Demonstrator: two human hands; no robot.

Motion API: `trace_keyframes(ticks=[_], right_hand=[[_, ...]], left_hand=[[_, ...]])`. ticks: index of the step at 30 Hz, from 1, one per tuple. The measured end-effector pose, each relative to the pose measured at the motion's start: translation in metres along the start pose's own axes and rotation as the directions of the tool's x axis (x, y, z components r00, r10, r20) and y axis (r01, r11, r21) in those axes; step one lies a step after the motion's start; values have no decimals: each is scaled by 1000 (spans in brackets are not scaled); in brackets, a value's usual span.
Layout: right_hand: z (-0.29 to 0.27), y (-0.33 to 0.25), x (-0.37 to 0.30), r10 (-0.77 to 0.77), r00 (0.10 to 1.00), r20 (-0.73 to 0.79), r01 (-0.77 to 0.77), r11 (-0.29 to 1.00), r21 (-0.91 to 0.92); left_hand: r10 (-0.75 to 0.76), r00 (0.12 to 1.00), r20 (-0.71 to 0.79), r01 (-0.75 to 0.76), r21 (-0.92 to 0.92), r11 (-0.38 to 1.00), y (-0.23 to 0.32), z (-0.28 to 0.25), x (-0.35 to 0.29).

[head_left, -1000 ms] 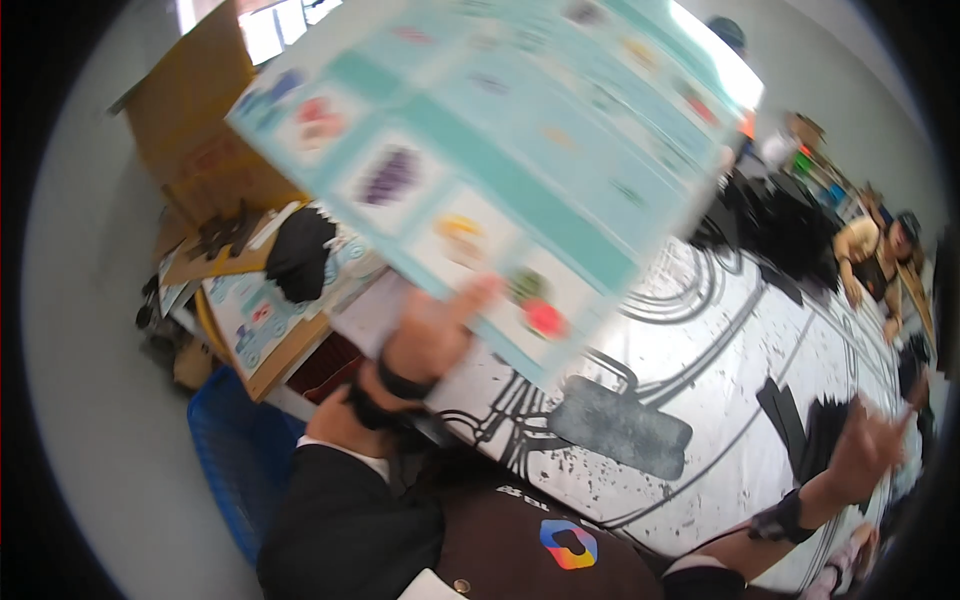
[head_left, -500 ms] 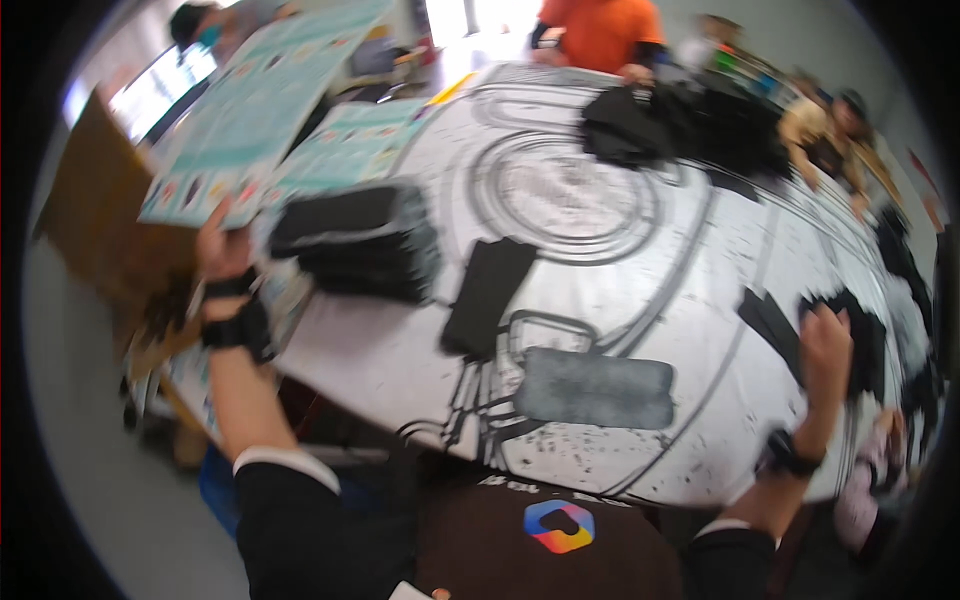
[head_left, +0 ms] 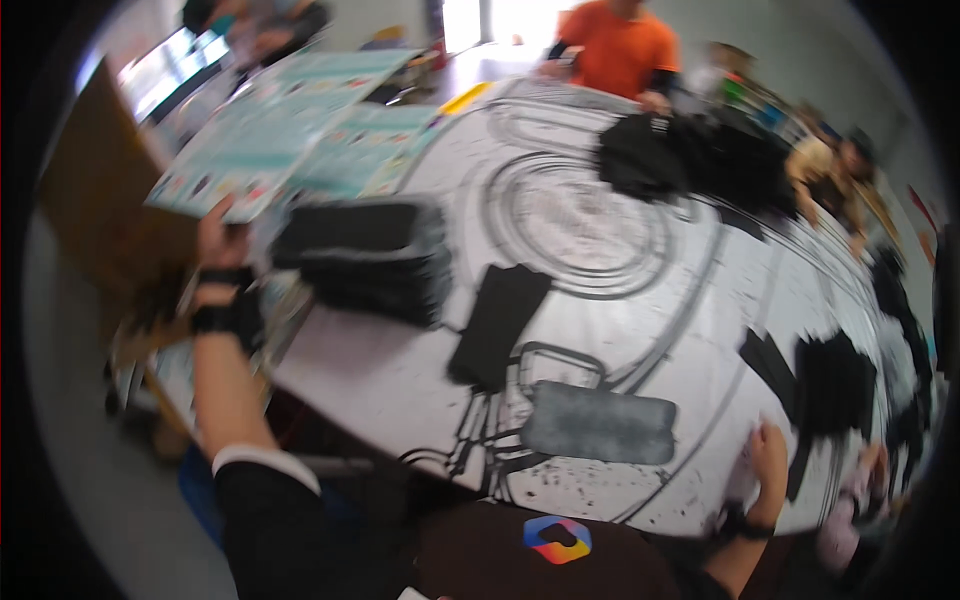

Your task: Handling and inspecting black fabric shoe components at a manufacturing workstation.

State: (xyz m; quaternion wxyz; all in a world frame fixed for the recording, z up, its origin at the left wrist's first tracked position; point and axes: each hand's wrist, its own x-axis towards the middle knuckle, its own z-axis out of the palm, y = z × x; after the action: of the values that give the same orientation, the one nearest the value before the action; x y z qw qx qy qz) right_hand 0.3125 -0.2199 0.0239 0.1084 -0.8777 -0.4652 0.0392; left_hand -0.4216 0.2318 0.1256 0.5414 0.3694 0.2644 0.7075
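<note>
My left hand (head_left: 222, 240) is closed on the near edge of a long teal-and-white printed sheet (head_left: 265, 145), which slants up and away at the left. Just right of that hand stands a thick stack of black flat pieces (head_left: 370, 265), partly in clear wrap. My right hand (head_left: 768, 458) is curled closed over the table's right side, slightly blurred; whatever may be in its fingers is hidden. Beyond it lie a black strip (head_left: 770, 370) and a bunch of black pieces (head_left: 836, 385). A black flat piece (head_left: 498, 325) and a grey rounded slab (head_left: 600, 422) lie mid-table.
The white table (head_left: 690, 350) is marked with dark curved lines. A second printed sheet (head_left: 370, 150) lies under the lifted one. Black heaps (head_left: 645, 155) sit at the far side, near a person in orange (head_left: 625, 50). Another person (head_left: 825, 175) is at the right. Brown cardboard (head_left: 110, 190) stands at left.
The lifted end of the printed sheet has come down, with my left hand still on its near edge. My right hand has moved nearer and left, away from the bunch of black pieces.
</note>
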Motion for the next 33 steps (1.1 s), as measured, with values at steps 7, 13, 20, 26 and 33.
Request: trace_keyframes(ticks=[7,13,20,26,33], right_hand=[[39,2,-37,-97,995,-24,96,995,-33],[40,-2,-42,-124,991,-54,121,992,-46],[35,-13,-45,-101,992,-81,96,994,-61],[31,-8,-52,-107,983,-147,97,992,-75],[26,-24,-45,-121,967,-225,104,991,-86]], left_hand=[[20,995,95,-18,-17,1000,14,33,-10],[-64,994,-83,77,160,984,-24,7,25],[-116,902,-417,355,560,749,-68,-26,41],[-10,995,98,-84,897,433,-81,-52,74],[3,987,160,-159,984,-82,-92,-126,115]])
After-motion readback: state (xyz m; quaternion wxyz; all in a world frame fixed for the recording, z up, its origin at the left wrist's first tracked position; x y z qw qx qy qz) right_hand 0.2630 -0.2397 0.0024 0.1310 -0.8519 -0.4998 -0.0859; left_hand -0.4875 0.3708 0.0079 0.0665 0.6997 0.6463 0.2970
